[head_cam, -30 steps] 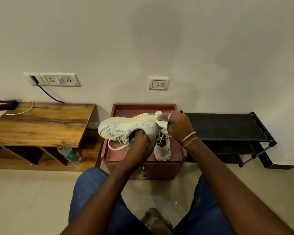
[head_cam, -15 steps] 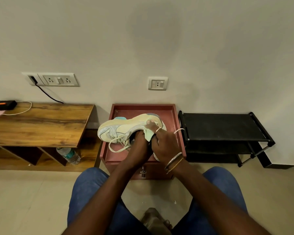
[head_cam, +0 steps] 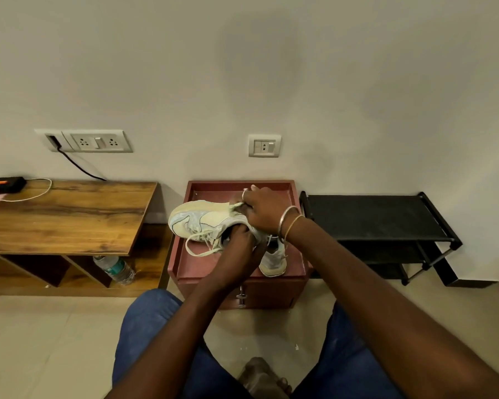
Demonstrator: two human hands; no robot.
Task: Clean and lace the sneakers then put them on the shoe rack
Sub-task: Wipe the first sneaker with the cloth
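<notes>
Above the red cabinet (head_cam: 242, 277), a sneaker (head_cam: 202, 223) is held sideways, toe left, laces (head_cam: 196, 246) dangling. The left hand (head_cam: 236, 246) has its grip curled into the opening; the right hand (head_cam: 264, 211) has its grip pinching a pale cloth (head_cam: 235, 207) against the heel. A second sneaker (head_cam: 272, 262) lies at the front right corner, with a black shoe rack (head_cam: 372, 217) just beside the cabinet.

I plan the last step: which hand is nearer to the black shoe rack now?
Right. The right hand, holding a cloth on the sneaker, is just left of the shoe rack; the left hand, gripping that sneaker's opening, is farther left.
</notes>
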